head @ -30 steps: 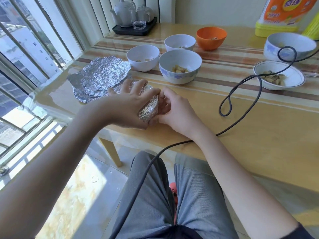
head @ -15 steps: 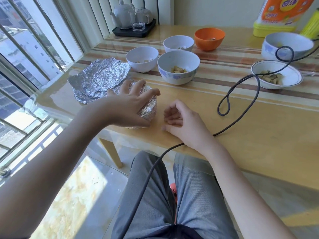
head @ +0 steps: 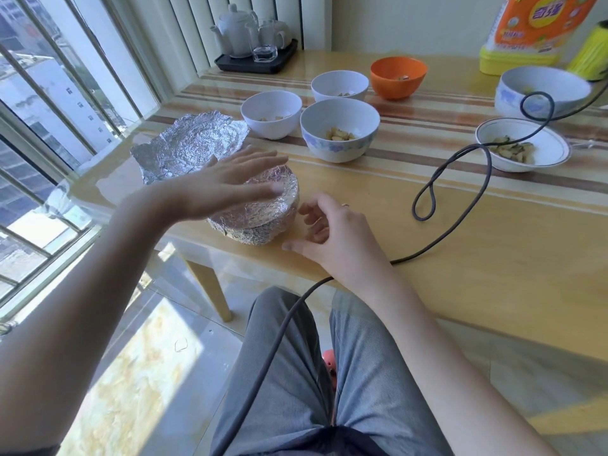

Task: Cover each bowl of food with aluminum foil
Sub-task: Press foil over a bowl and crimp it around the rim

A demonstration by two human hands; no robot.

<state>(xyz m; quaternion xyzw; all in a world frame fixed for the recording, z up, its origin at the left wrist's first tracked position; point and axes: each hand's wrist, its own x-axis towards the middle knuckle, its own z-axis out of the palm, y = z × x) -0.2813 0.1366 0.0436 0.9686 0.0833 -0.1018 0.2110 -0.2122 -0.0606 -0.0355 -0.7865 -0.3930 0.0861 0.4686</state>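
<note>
Progress, head view: you have one crinkled foil-wrapped bowl point(head: 260, 209) done, near the front edge of the glossy pale wooden table point(head: 460, 245). By my count six bowls are left open.
Left hand point(head: 227, 184): your fingers point(head: 263, 159) lie straight and spread, flat over the foil top; they hold nothing.
Right hand point(head: 332, 235): it rests on the table just beside the wrapped bowl, fingers loosely curled and empty.
Foil supply: the stack of wrinkled silver foil sheets point(head: 190, 143) sits behind your left hand, dished and creased; thin stuff, likely to tear.
Open bowls: plain white round bowl point(head: 271, 115), white bowl with blue flower print point(head: 340, 130), small white bowl behind point(head: 339, 85), orange plastic bowl point(head: 398, 75), large blue-patterned white bowl at the far right point(head: 543, 90), shallow white dish with a thin rim line point(head: 523, 149). Each shows pale food pieces.
Obstacle: a looped dark rubbery cable point(head: 487, 179) crosses the dish and the large bowl.
Next, as I judge: take a fresh sheet to the nearest open bowl.
</note>
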